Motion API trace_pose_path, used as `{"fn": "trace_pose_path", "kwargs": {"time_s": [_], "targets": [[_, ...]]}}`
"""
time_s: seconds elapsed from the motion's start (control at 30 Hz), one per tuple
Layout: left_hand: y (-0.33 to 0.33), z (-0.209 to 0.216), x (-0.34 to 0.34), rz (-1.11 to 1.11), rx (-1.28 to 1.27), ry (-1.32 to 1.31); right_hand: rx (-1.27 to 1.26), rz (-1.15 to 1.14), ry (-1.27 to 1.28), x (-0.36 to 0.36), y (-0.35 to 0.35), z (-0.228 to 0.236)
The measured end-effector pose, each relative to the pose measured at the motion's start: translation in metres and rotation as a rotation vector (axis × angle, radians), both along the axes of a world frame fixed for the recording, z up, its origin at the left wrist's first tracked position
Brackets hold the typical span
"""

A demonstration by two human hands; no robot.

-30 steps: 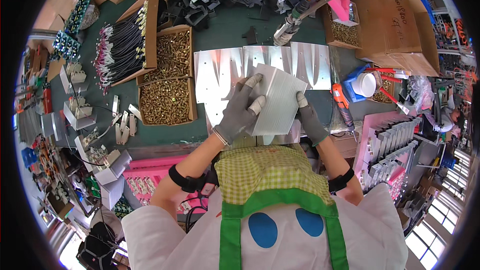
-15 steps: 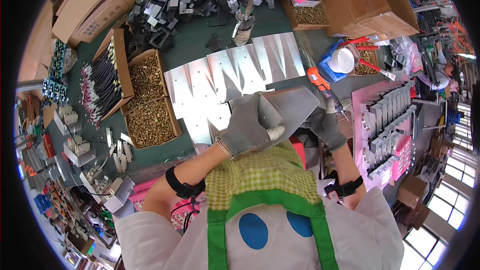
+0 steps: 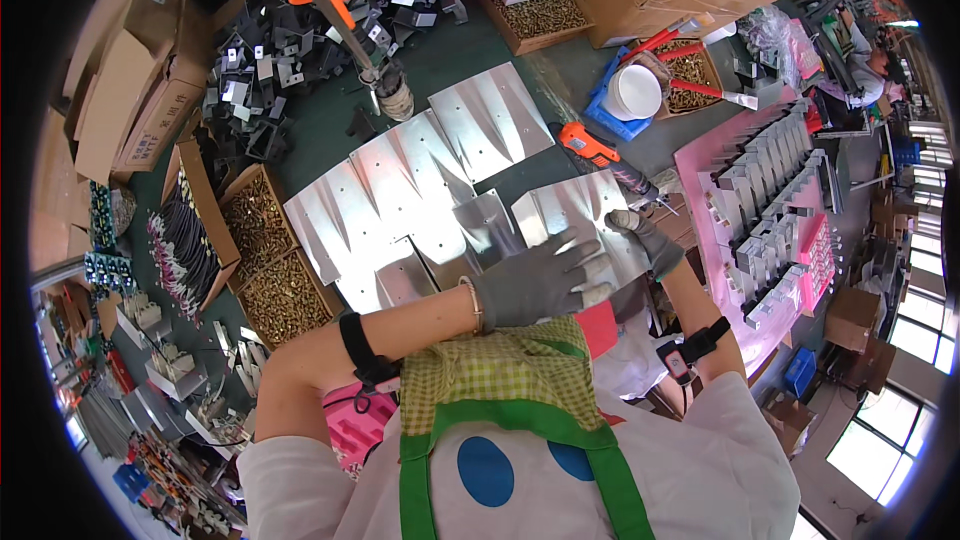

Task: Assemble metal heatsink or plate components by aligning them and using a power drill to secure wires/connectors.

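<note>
Both my hands wear grey gloves with pale fingertips. My left hand [image 3: 545, 278] is open, its fingers spread over the near edge of a shiny metal plate [image 3: 565, 208]. At that plate's right edge, my right hand [image 3: 652, 243] grips it with the fingers closed; their undersides are hidden. Several more flat metal plates [image 3: 410, 172] with small holes lie side by side on the dark green table, to the left and beyond. A smaller metal plate [image 3: 490, 224] lies just left of the gripped one. An orange power screwdriver [image 3: 590, 145] lies just beyond the right hand.
A hanging driver [image 3: 392, 95] stands over the plates. At left are boxes of brass-coloured screws [image 3: 285, 298] and a box of black cables [image 3: 190, 240]. Black brackets [image 3: 265, 75] are heaped at the back. A white cup [image 3: 634, 92] and a pink board of metal parts [image 3: 745, 230] stand right.
The metal plate, held up and tilted before, now lies flatter on the table. My left hand has let go and spread its fingers. The view has shifted, too.
</note>
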State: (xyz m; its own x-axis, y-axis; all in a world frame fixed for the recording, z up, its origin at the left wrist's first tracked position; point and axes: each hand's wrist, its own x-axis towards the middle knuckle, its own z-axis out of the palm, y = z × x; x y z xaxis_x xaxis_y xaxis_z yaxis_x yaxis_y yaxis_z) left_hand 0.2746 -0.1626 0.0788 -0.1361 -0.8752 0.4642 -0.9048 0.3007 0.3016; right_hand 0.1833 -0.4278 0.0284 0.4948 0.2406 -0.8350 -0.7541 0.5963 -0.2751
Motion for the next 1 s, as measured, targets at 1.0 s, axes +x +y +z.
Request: {"fn": "trace_pose_path", "kwargs": {"time_s": [1.0], "targets": [[-0.023,-0.062,-0.003,0.286,0.330,0.237,-0.914,0.512,-0.480,0.064,0.005,-0.067]]}}
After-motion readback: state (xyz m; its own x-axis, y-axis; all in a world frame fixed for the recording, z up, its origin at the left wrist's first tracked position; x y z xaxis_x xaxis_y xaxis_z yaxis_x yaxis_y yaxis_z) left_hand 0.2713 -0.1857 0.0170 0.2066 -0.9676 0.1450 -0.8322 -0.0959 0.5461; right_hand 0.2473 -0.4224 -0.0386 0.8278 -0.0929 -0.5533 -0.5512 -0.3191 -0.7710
